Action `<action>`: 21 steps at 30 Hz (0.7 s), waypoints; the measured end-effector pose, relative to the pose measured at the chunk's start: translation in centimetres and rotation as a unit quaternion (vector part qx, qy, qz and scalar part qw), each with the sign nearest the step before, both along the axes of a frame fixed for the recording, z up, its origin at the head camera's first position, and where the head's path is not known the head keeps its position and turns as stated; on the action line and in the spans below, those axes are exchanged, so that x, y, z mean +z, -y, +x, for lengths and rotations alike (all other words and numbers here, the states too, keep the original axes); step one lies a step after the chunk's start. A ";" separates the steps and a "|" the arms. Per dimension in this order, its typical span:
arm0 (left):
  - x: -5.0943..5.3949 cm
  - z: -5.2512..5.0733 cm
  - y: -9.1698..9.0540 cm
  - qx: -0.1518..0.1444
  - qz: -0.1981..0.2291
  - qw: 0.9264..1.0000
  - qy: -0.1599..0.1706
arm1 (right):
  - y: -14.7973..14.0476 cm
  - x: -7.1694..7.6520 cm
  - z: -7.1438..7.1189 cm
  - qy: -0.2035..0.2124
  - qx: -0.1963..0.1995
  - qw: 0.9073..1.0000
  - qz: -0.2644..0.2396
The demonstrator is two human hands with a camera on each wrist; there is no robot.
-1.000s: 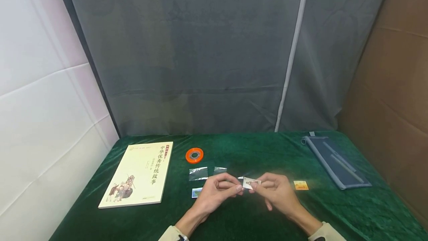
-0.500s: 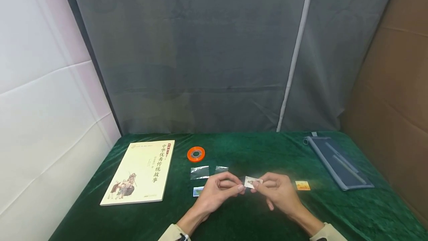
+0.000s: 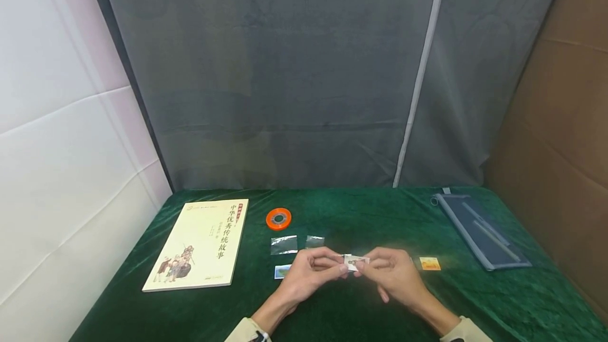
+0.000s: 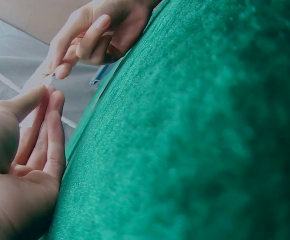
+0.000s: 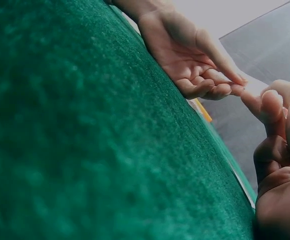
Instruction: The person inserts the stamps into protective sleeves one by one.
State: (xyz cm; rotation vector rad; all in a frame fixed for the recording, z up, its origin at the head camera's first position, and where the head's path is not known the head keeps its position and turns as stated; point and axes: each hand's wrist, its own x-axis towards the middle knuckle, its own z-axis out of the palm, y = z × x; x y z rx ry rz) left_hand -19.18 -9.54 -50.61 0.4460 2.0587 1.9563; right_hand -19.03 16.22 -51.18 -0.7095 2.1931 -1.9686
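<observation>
Between both hands is a small white stamp (image 3: 353, 263) with a figure printed on it. My right hand (image 3: 393, 272) pinches its right end between thumb and fingers. With thumb and fingertips, my left hand (image 3: 311, 274) pinches a small clear plastic sleeve (image 3: 347, 255), mostly hidden by the fingers and stamp. The stamp's left end overlaps the sleeve; whether it lies inside or in front, I cannot tell. In the left wrist view, the left hand (image 4: 30, 135) and right hand (image 4: 102, 35) meet fingertip to fingertip above the green cloth. The held pieces appear only as thin edges there.
Two clear sleeves, one fuller in view (image 3: 284, 245) and one partly covered (image 3: 315, 241), lie behind the left hand. A blue-green stamp (image 3: 282, 272), an orange stamp (image 3: 429, 263), an orange tape roll (image 3: 278, 219), a book (image 3: 199, 247) and a zip pouch (image 3: 480, 231) lie on the green cloth (image 3: 361, 215).
The stamp has shifted left with my right fingers, from beside the left fingertips to overlapping the sleeve. My left hand has barely moved. The head view turned slightly early on.
</observation>
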 end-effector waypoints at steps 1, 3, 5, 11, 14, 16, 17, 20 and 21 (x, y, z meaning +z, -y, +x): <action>0.0 0.0 0.0 0.002 0.000 1.000 0.000 | 0.0 0.0 0.0 -0.002 0.000 1.000 0.002; -0.1 0.0 0.0 0.009 0.003 1.000 0.003 | 0.0 -0.1 -0.1 -0.003 -0.004 1.000 -0.001; -0.1 0.0 0.0 0.015 0.008 1.000 0.008 | 0.0 -0.2 -0.2 -0.005 -0.009 1.000 -0.009; -0.1 -0.1 -0.2 0.023 0.018 0.999 0.020 | 0.1 -0.2 -0.3 -0.016 -0.016 0.999 -0.027; -0.2 -0.1 -0.2 0.021 0.015 0.999 0.022 | 0.1 -0.2 -0.2 -0.017 -0.014 0.999 -0.023; -0.2 -0.1 -0.2 0.018 0.011 1.000 0.022 | 0.1 -0.1 -0.2 -0.013 -0.016 1.000 -0.018; -0.2 -0.1 -0.2 0.018 0.009 1.000 0.022 | 0.1 0.0 -0.1 -0.011 -0.016 1.000 -0.016; -0.1 0.0 -0.2 0.016 0.004 1.000 0.019 | 0.1 0.1 -0.1 -0.005 -0.018 1.000 -0.009; -0.1 0.0 -0.2 0.016 0.002 1.000 0.019 | 0.1 0.1 -0.1 -0.002 -0.019 1.000 -0.006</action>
